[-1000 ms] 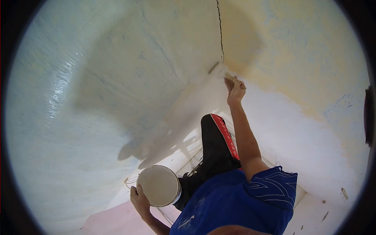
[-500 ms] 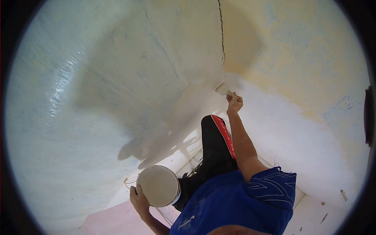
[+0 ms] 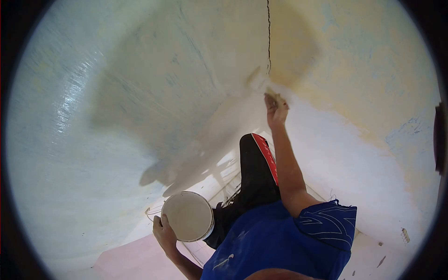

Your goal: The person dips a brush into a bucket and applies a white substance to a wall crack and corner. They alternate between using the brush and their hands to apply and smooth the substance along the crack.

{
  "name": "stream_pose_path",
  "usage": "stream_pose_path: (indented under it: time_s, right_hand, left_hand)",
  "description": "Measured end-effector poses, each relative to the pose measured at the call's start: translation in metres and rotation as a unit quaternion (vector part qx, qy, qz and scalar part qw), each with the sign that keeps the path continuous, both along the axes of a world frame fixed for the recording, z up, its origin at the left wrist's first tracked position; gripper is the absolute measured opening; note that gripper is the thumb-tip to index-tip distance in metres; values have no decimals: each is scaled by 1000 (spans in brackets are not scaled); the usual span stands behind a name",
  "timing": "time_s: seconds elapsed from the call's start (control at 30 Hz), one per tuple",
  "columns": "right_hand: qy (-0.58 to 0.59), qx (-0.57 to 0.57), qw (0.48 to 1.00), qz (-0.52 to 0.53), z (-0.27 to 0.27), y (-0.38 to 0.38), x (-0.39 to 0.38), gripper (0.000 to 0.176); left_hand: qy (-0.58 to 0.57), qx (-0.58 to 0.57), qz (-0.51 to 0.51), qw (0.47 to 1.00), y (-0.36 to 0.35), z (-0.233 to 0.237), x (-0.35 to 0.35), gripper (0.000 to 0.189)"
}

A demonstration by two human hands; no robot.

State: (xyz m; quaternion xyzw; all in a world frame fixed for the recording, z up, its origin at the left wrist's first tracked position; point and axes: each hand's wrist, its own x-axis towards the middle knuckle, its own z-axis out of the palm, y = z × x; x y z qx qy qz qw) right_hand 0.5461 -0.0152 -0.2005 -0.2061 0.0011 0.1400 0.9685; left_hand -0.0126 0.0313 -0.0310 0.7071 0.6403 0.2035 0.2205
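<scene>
Though blurry, likely scraper (image 3: 259, 83) in right hand (image 3: 277, 109).

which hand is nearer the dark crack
Right. The right hand is just below the lower end of the dark crack in view; the left hand is much farther down, holding the bucket.

Blue short-sleeved T-shirt (image 3: 280, 238), pale smudges (image 3: 241, 237), small white swoosh logo (image 3: 224, 262) on front; right sleeve (image 3: 326, 226) darker, white curved line pattern (image 3: 322, 219), frayed hem (image 3: 344, 204). Black trousers (image 3: 254, 170), red side stripe (image 3: 267, 156) (white marks (image 3: 264, 150) on it, too small to read). Left hand (image 3: 164, 232), right hand (image 3: 277, 110) bare.
</scene>
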Motion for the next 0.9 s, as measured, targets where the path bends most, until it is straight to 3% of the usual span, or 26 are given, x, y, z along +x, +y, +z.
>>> stream_pose_path:
  time_s: [0.13, 0.17, 0.2, 0.33, 0.4, 0.43, 0.5, 0.6, 0.73, 0.83, 0.9]
  right_hand:
    - [98, -103, 988, -63, -64, 3, -37, 23]
    - [122, -174, 974, -81, -81, 4, -43, 24]
    - [145, -243, 954, -98, -81, 4, -47, 25]
    - [152, -224, 959, -85, -58, 11, -47, 24]
    - [115, -87, 985, -95, -15, 16, -36, 21]
    - [116, -86, 985, -95, 10, 12, -33, 21]
    - [45, 33, 997, -46, 59, -1, -29, 19]
    - [-17, 107, 994, -12, 90, -6, -22, 16]
    - [-12, 54, 998, -19, 41, 16, -25, 14]
    - [62, -19, 998, -22, -9, 16, -31, 15]
    - [78, -120, 988, -59, -29, 12, -36, 16]
  left_hand:
    - [-16, 0, 8, 1000, -2, -2, -2, 40]
    - [-17, 2, 7, 1000, -3, -1, -4, 40]
    - [-16, 0, 10, 1000, -3, -1, -5, 40]
    - [-20, -3, 13, 1000, -4, -2, -7, 41]
    - [-16, -7, 17, 1000, -6, 1, -6, 40]
    - [-15, -9, 18, 1000, -5, 1, -4, 40]
    - [-15, -4, 17, 1000, -3, -3, -7, 40]
    - [-13, -3, 18, 1000, -3, -2, -4, 40]
    - [-5, -7, 19, 1000, -5, 2, -4, 41]
    - [-20, -2, 26, 999, -7, 4, 0, 41]
    - [-15, -2, 20, 1000, -6, 4, 0, 41]
